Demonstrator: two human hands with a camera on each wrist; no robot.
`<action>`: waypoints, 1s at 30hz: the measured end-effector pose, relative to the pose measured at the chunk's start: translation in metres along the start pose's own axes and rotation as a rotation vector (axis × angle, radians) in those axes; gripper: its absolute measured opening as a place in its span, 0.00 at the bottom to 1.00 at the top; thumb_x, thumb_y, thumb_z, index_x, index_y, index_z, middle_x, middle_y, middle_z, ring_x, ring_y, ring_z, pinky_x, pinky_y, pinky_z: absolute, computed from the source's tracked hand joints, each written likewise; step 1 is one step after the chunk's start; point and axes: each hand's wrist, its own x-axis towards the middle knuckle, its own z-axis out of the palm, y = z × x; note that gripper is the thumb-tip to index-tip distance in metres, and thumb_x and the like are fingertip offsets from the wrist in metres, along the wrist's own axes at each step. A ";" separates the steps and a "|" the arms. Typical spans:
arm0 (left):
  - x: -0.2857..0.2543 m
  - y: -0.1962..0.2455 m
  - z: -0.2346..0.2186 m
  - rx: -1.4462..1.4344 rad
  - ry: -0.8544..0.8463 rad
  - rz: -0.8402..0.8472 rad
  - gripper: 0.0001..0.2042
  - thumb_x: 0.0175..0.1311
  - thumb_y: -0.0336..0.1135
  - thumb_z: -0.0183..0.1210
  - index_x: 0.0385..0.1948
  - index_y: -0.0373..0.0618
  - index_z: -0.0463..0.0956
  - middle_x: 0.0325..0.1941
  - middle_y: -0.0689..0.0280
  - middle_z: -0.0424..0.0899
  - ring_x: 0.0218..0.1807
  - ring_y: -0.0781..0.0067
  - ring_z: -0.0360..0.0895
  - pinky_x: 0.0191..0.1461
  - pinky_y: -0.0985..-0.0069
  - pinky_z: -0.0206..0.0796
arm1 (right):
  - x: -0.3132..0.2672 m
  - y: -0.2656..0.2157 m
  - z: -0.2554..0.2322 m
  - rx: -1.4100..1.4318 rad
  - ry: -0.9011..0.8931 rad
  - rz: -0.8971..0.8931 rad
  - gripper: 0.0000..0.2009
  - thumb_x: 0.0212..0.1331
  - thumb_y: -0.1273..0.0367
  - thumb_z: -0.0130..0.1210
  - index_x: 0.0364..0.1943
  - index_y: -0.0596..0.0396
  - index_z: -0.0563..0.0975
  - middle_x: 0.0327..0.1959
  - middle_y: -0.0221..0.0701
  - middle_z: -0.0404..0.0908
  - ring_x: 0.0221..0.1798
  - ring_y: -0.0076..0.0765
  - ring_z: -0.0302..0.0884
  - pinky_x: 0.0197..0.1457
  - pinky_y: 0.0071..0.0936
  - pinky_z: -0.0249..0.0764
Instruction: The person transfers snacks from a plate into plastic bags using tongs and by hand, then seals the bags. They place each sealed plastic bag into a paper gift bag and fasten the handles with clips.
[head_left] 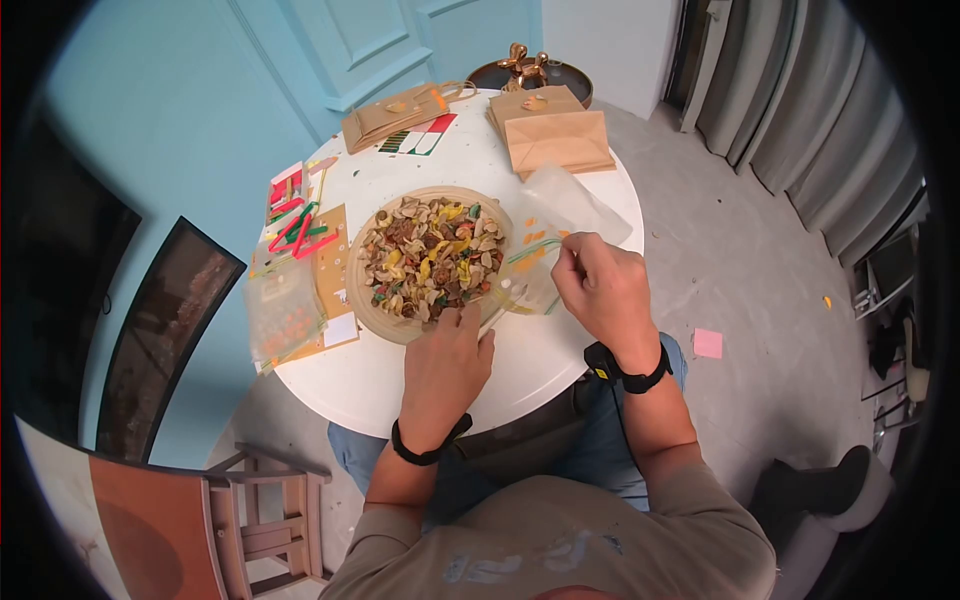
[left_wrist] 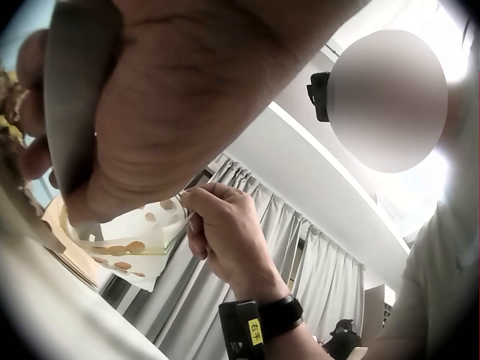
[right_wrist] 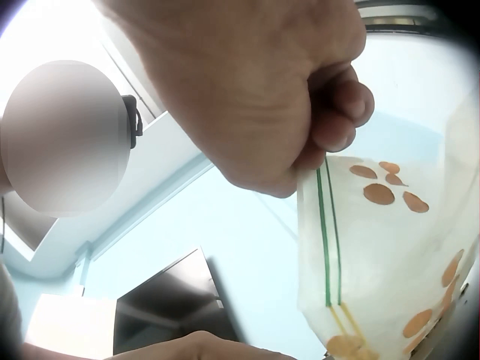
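In the head view a round bowl (head_left: 357,305) heaped with a dried potpourri-like mix, brown, cream and yellow, lies on the table. My left hand (head_left: 445,368) is at its near rim, fingers over the mix. A smooth grey strip, perhaps a utensil handle (left_wrist: 79,90), runs through that hand's grip in the left wrist view; its far end is hidden. My right hand (head_left: 603,290) pinches the top edge of a translucent zip bag (right_wrist: 382,240) with orange leaf-like spots and green and yellow zip lines. The bag's mouth sits beside the bowl's right rim.
Brown paper bags (head_left: 560,140) stand at the back right, another paper bag (head_left: 395,115) at the back left. Red and green clips (head_left: 300,235) and more zip bags (head_left: 285,310) lie on the left. The white table (head_left: 500,400) is round.
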 end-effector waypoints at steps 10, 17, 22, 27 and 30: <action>0.005 -0.009 0.003 0.055 0.099 0.032 0.14 0.74 0.37 0.68 0.57 0.46 0.84 0.38 0.56 0.88 0.40 0.47 0.89 0.40 0.53 0.80 | 0.004 -0.008 -0.023 -0.039 -0.241 -0.122 0.05 0.60 0.73 0.67 0.39 0.54 0.84 0.26 0.34 0.81 0.29 0.46 0.85 0.33 0.44 0.80; 0.007 -0.015 0.000 0.065 0.119 0.024 0.14 0.74 0.35 0.68 0.57 0.44 0.84 0.39 0.55 0.89 0.41 0.47 0.89 0.42 0.53 0.81 | 0.005 -0.008 -0.043 0.019 -0.398 -0.195 0.04 0.58 0.73 0.67 0.36 0.56 0.83 0.27 0.37 0.79 0.33 0.50 0.84 0.37 0.45 0.80; 0.010 -0.010 -0.002 0.027 0.135 0.010 0.17 0.71 0.36 0.70 0.58 0.41 0.84 0.40 0.54 0.89 0.43 0.45 0.89 0.44 0.53 0.81 | 0.006 -0.003 -0.036 0.084 -0.420 -0.136 0.05 0.60 0.73 0.65 0.30 0.59 0.80 0.28 0.40 0.78 0.34 0.54 0.83 0.39 0.49 0.80; 0.008 -0.013 -0.012 -0.044 0.195 0.007 0.19 0.69 0.37 0.71 0.57 0.39 0.80 0.42 0.50 0.89 0.42 0.43 0.89 0.45 0.51 0.82 | 0.005 0.019 -0.012 0.000 -0.236 -0.069 0.08 0.62 0.72 0.65 0.28 0.60 0.79 0.28 0.41 0.78 0.33 0.54 0.82 0.39 0.49 0.80; 0.010 -0.017 -0.040 -0.045 0.205 -0.148 0.17 0.70 0.38 0.70 0.54 0.39 0.81 0.42 0.49 0.90 0.41 0.40 0.89 0.44 0.50 0.81 | 0.012 0.018 -0.022 -0.149 0.010 -0.011 0.07 0.59 0.75 0.67 0.28 0.58 0.78 0.26 0.39 0.77 0.29 0.51 0.81 0.35 0.45 0.78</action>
